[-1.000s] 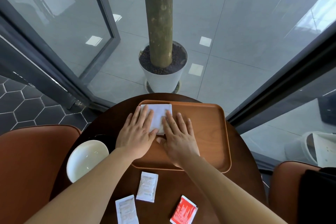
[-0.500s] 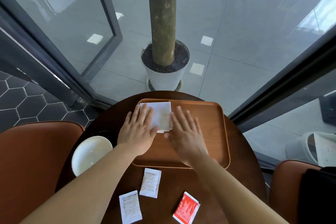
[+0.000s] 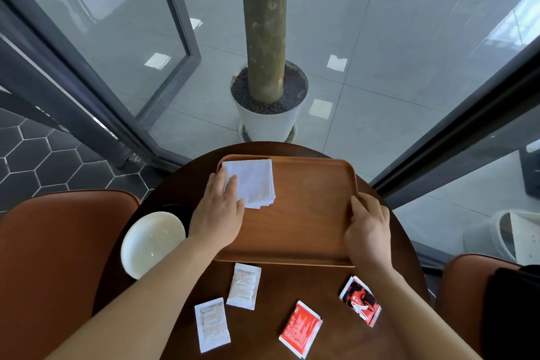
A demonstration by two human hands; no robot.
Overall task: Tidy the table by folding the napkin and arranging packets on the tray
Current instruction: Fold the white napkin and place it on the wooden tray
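A folded white napkin (image 3: 253, 181) lies in the far left corner of the brown wooden tray (image 3: 306, 213). My left hand (image 3: 217, 210) rests flat on the napkin's near left part, fingers together. My right hand (image 3: 368, 229) grips the tray's right rim near its front corner. On the dark round table (image 3: 271, 330) in front of the tray lie two white packets (image 3: 245, 286) (image 3: 211, 324), a red packet (image 3: 301, 328) and a red-and-black packet (image 3: 361, 299).
A white bowl (image 3: 152, 242) sits at the table's left edge. Brown chairs (image 3: 55, 257) (image 3: 473, 286) flank the table. Beyond it stands a potted tree (image 3: 267, 96) on grey tiles behind glass walls.
My right hand left the napkin and moved right to the tray's right edge. My left hand stayed on the napkin. The view shifted down, showing a further packet.
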